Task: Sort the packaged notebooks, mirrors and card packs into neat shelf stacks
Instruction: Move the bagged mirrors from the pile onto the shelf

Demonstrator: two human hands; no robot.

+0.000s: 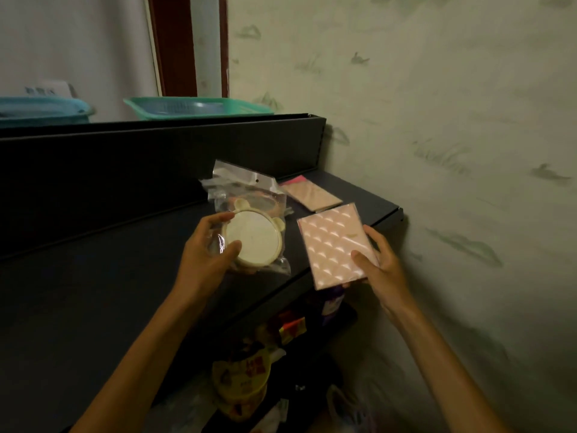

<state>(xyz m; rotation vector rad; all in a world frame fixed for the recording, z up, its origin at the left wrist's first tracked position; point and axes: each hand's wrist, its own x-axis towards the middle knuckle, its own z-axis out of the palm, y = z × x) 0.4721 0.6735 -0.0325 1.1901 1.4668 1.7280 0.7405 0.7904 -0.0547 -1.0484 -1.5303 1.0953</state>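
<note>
We look down on a dark shelf set against a pale patterned wall. The left hand is closed around a round cream mirror with small ears, sealed in a clear bag; the thumb lies on the mirror's face at 7 o'clock and the fingers wrap its rim at 9 o'clock. Behind it, toward 12 o'clock, we see more bagged items, their contents unclear. The right hand grips a pink quilted-pattern packaged notebook at its 4 o'clock corner, thumb on top and fingers along the right edge; the notebook is tilted and overhangs the shelf's front edge. At 12 o'clock from it, a flat pink package lies on the shelf beside a darker pink one. At 10 o'clock of the view, two teal baskets sit above the shelf's back panel. Colourful packets show on a lower level at 6 o'clock.
</note>
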